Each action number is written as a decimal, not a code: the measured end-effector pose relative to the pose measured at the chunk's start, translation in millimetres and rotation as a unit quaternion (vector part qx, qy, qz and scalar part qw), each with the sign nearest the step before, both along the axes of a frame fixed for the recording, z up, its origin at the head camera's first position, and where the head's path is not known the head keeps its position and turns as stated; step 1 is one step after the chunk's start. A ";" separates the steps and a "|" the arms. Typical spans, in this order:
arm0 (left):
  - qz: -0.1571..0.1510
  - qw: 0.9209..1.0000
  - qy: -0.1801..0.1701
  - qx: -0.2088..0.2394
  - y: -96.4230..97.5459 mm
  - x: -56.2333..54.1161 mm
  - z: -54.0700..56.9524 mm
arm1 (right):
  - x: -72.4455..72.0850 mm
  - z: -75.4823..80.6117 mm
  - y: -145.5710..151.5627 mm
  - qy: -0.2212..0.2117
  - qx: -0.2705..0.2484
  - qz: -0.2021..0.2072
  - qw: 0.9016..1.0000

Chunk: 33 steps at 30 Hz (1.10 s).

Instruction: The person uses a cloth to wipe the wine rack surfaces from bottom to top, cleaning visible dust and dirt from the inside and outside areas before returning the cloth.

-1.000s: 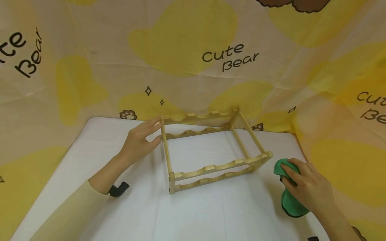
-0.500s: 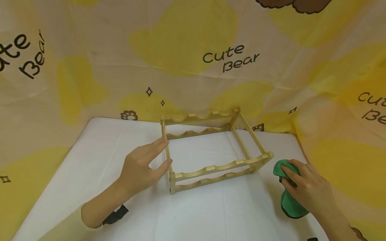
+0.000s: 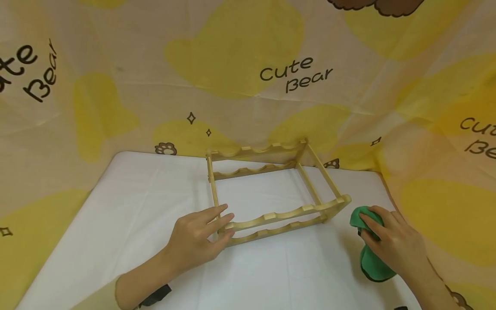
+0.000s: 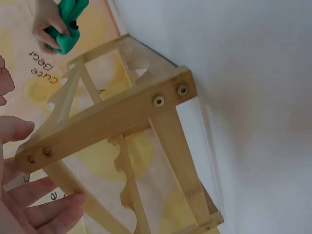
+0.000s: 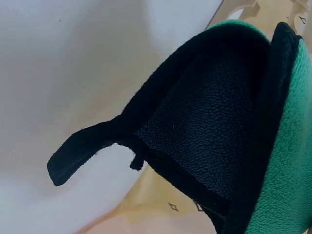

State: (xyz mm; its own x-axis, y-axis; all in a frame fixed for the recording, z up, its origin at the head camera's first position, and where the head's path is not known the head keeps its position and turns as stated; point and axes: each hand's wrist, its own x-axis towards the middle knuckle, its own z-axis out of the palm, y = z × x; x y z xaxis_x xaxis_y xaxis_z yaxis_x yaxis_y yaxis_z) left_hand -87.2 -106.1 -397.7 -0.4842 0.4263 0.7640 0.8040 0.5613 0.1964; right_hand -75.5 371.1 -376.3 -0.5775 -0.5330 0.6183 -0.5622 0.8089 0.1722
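Observation:
A wooden wine rack with scalloped rails stands on the white table, skewed to the view. At its front left corner is my left hand, fingers fairly straight and the fingertips right at the end post. The left wrist view shows that post with its screw heads, the thumb on one side and the other fingers on the other. To the right of the rack, my right hand grips a folded green cloth. Up close, the cloth has a dark underside, black edging and a black loop.
The white tabletop reaches back to a yellow patterned fabric, which hangs behind and along both sides. A black strap shows below the left wrist. Close behind the rack is the back fabric.
My left hand has slid toward me along the rack's left end, from the back corner to the front corner. The rack and the right hand with its cloth have stayed nearly still.

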 end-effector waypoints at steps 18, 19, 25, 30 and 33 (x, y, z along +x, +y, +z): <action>-0.072 0.997 -0.031 0.010 -11.5 -14.7 -6.8 | 3.7 -1.5 -3.9 -0.032 0.003 0.000 0.999; -0.076 0.997 -0.029 0.012 -12.8 -17.1 -7.6 | 3.8 -1.8 -4.1 -0.034 0.002 0.002 0.999; -0.094 0.994 -0.044 0.027 -19.4 -29.0 -12.1 | 4.1 -4.9 -4.9 -0.034 0.010 0.015 0.999; -0.102 0.993 -0.047 0.033 -23.1 -37.4 -13.8 | 1.9 -12.4 -8.7 -0.011 0.003 0.047 0.999; -0.107 0.992 -0.054 0.039 -25.0 -41.1 -13.9 | 0.2 -17.0 -12.1 -0.003 -0.002 0.070 0.998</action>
